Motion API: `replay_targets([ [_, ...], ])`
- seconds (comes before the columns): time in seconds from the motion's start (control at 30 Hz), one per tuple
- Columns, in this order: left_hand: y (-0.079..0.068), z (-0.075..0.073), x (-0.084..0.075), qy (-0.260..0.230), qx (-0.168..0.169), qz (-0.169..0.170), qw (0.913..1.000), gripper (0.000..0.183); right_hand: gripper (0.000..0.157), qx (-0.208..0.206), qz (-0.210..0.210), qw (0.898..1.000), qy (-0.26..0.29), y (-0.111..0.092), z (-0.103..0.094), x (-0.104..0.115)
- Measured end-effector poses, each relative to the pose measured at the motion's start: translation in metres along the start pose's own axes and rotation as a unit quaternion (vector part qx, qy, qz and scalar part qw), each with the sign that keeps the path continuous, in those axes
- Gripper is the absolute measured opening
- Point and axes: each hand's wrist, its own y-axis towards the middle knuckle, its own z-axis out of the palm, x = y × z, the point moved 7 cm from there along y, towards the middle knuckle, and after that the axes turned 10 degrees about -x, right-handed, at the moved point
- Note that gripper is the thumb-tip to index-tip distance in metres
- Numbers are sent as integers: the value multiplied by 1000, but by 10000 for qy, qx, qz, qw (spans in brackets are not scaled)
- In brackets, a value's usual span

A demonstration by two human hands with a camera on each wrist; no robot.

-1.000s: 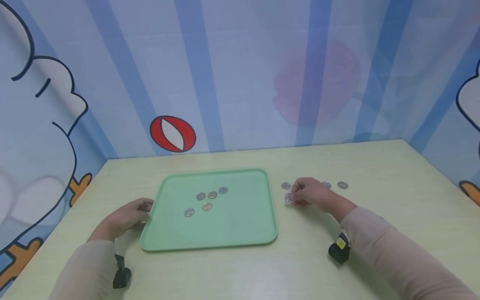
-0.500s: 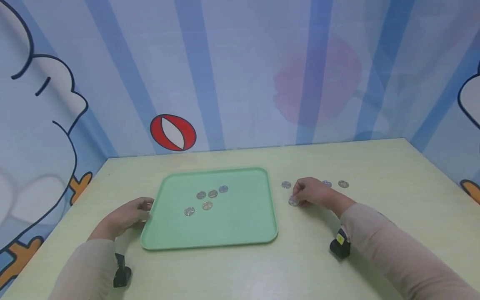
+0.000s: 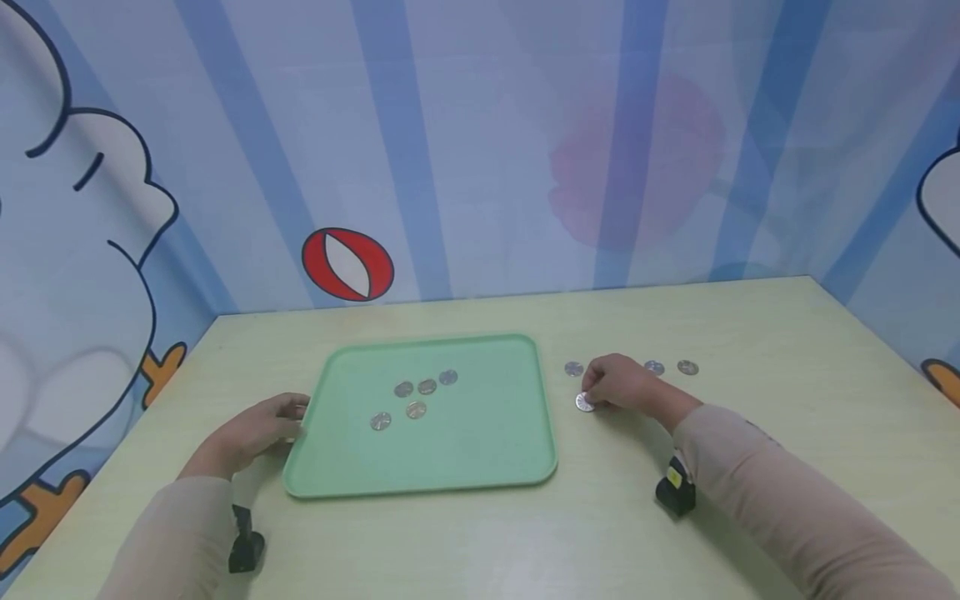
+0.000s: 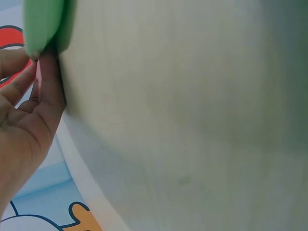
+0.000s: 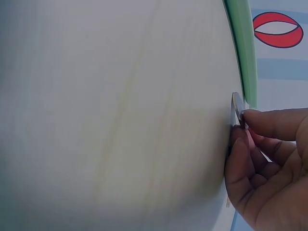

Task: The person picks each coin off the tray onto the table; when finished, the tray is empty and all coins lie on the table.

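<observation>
My right hand (image 3: 618, 382) pinches a silver coin (image 3: 584, 402) between thumb and fingertips, just right of the green tray (image 3: 480, 442). In the right wrist view that coin (image 5: 237, 108) stands tilted on edge at the thumb tip, low over the table. At the tray's left side my left hand (image 3: 258, 429) holds the rim. The left wrist view has its fingers (image 4: 48, 82) at the tray edge (image 4: 41, 29), partly hidden by it. Several coins lie flat inside the tray, among them a coin (image 3: 381, 421) at the left and a coin (image 3: 447, 377) at the back.
Behind the right hand lies a coin (image 3: 573, 368) on the light wooden table (image 3: 480, 542). Farther right are a coin (image 3: 654, 367), beyond the right wrist, and another coin (image 3: 687, 367). A printed blue cloth backdrop (image 3: 495, 167) rises at the table's back edge.
The right hand's coin has shifted slightly toward the person and now shows brighter at the fingertips. My left hand and the tray stay put.
</observation>
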Motion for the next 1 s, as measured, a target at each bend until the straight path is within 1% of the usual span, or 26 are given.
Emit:
replay_targets([
  [0.2, -1, 0, -2, 13, 41, 6, 10000, 57, 6, -40, 18, 10000, 10, 0, -2, -1],
  [0.47, -1, 0, -3, -35, 37, 35, 10000, 56, 15, -52, -75, 9998, 186, 0, -4, 3],
  [0.57, -1, 1, -3, -55, 34, 23, 10000, 55, 16, -89, -159, 9996, 227, -1, -5, 8],
  [0.7, -1, 2, -3, -39, 25, -37, 10000, 56, 16, -82, -280, 9987, 421, -1, -4, 17],
  [0.8, -1, 2, -3, -26, 38, -31, 10000, 57, 15, -3, -335, 9972, 675, -1, 1, 24],
  [1.0, -2, 1, -3, 23, 39, -5, 10000, 57, 14, 154, -473, 9936, 1009, -2, 13, 42],
])
